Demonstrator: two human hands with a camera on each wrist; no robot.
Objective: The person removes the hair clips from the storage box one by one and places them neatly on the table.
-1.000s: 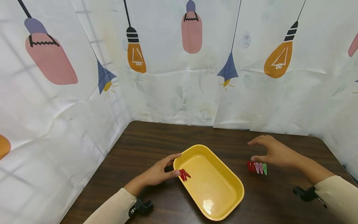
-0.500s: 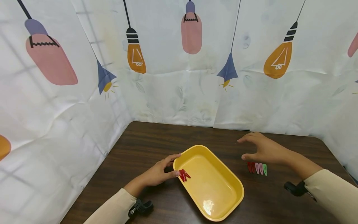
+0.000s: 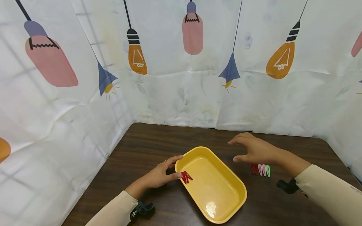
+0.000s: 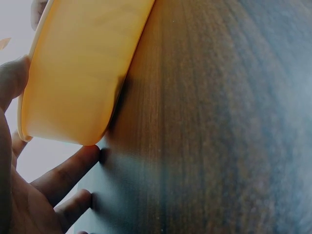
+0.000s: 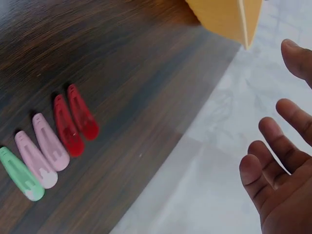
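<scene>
Five clips (image 3: 260, 169): two red, two pink, one green; lined up on tabletop (image 3: 158, 138) right of tray; apparently what's left.
Red clips (image 3: 185, 176): inside yellow tray (image 3: 215, 188), by its left wall, count unclear; look done.
Left hand (image 3: 161, 174): fingers spread, touching tray corner.
Right hand (image 3: 257, 150): fingers apart, nothing held, just beyond lined-up clips.
Progress: partway, likely.

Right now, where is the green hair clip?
In the head view, the green hair clip lies on the brown table, at the row's right end, beside a pink hair clip.
</scene>
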